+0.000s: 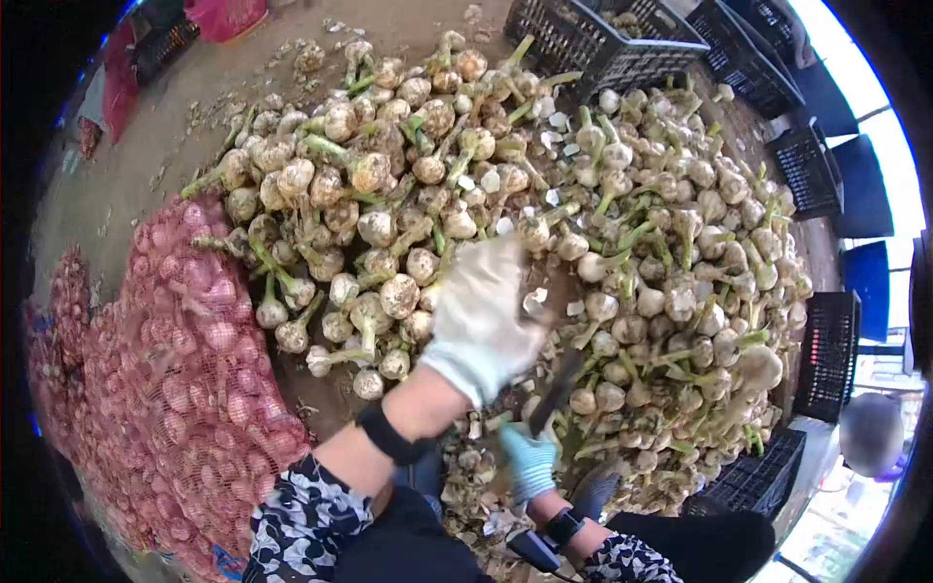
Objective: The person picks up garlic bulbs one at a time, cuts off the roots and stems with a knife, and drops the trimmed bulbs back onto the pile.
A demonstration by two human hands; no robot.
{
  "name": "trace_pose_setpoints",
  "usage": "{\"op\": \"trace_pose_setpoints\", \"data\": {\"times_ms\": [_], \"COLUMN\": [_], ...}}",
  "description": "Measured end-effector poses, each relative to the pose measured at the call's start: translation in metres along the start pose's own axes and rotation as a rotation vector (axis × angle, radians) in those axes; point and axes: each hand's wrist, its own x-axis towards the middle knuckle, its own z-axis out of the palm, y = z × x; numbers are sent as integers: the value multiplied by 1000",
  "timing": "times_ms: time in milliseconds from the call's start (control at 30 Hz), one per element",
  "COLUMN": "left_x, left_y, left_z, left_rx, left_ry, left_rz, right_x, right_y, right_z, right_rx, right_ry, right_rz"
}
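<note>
Over the middle of the garlic, my left hand [491, 316] wears a whitish glove and is smeared by motion, so its fingers cannot be made out. Garlic bulbs with stems [379, 228] lie in a heap just beyond and to the left of it. Lower down, my right hand [530, 457], in a light blue and white glove, is closed around a dark tool [556, 394] that points up and right. A second heap of garlic [671, 321] spreads to the right of both hands.
Red mesh sacks full of bulbs [194, 389] fill the left side. Black crates stand at the back [612, 49] and along the right [826, 355]. Peelings and cut bits [471, 466] lie on the ground near my feet. A blurred round shape is at the far right.
</note>
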Motion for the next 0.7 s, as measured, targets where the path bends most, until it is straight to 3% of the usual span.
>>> {"op": "trace_pose_setpoints", "data": {"times_ms": [67, 133, 167, 233, 267, 333, 367, 400, 467, 500, 533, 600, 633, 700], "left_x": [13, 17, 17, 16, 13, -4, -12, -22, -43, -50, -61, -70, -74, -83], "left_y": [-38, -64, -79, -98, -75, -91, -88, -89, -75, -78, -95, -108, -107, -99], "left_z": [41, 78, 95, 116, 77, 74, 66, 53, 26, 25, 43, 44, 44, 39], "left_rx": [543, 605, 596, 543, 381, -176, -756, -451, -514, -587, -694, -146, -148, -464], "left_ry": [-61, -301, -302, -359, -430, -211, -133, -114, -27, -154, -185, 97, 101, 43], "left_rz": [-30, -18, -22, 66, 47, -104, -160, 12, 59, -6, 74, 710, 711, 379], "right_x": [20, 22, 21, 25, 27, 28, 24, 19, 13, 17, 16, 7, 5, -3], "right_y": [4, -4, -13, -26, -35, -63, -82, -96, -117, -117, -122, -138, -141, -143], "right_z": [-17, -17, -11, -6, -6, -5, -2, 0, 7, 7, 12, 23, 26, 32], "right_rx": [-82, -157, -184, -222, -226, -387, -503, -705, -916, -1034, -1036, -1379, -1396, -1471], "right_ry": [34, 31, -18, -59, -62, -216, -294, -322, -413, -425, -424, -498, -523, -537], "right_rz": [-108, -133, -183, -175, -179, -252, -348, -444, -578, -742, -742, -864, -873, -857]}}
